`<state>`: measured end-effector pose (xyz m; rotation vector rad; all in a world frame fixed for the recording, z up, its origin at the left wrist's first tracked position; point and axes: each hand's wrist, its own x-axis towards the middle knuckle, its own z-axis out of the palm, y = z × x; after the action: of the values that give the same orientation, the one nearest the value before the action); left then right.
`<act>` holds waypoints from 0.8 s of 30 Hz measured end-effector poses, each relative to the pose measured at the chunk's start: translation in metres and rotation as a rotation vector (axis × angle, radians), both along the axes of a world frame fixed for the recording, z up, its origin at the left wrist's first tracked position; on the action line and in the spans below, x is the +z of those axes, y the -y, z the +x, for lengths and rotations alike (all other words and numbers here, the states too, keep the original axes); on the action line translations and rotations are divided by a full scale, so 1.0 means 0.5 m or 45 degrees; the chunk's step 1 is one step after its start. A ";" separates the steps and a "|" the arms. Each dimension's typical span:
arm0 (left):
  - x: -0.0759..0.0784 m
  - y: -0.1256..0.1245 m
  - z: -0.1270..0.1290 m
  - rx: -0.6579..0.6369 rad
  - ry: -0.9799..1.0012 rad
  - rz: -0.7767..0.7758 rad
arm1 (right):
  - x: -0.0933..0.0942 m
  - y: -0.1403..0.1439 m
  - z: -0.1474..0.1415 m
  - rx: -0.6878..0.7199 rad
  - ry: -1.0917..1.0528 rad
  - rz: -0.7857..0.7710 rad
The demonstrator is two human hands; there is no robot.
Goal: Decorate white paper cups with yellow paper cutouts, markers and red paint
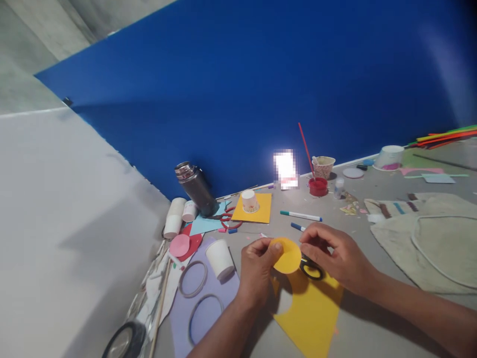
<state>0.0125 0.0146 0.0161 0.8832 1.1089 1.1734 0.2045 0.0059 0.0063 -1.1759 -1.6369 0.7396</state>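
My left hand (257, 266) pinches a round yellow paper disc (287, 256), thumb on top. At the disc's right edge is my right hand (333, 253), its fingers curled and the fingertips meeting the rim. Below the hands lies a yellow paper sheet (313, 313) with a rounded cut-out at its left side. Black-handled scissors (312, 270) lie over the sheet's upper part, their blades hidden behind the disc and hand. A blue marker (297, 226) pokes out behind my right hand.
To the left, a white paper cup (219, 259) and ring shapes (193, 279) lie on purple paper (179, 318). A dark flask (197, 189) leans by the blue wall (242, 99). Red paint (318, 187) stands behind; a cloth bag (398, 243) lies right.
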 end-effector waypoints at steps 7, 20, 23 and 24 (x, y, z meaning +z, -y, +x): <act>-0.014 0.003 -0.002 -0.067 -0.142 0.006 | -0.012 -0.002 -0.007 -0.012 0.111 0.093; -0.012 0.000 0.000 -0.088 -0.180 0.042 | -0.019 0.004 -0.009 -0.040 0.261 0.480; -0.011 0.001 0.001 -0.092 -0.180 0.036 | -0.020 0.003 -0.009 -0.045 0.258 0.472; -0.010 0.002 0.001 -0.090 -0.182 0.034 | -0.021 0.003 -0.009 -0.047 0.253 0.455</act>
<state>0.0131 0.0138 0.0112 1.0318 1.1696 1.0822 0.2001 0.0043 -0.0042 -1.0405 -1.8150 0.2942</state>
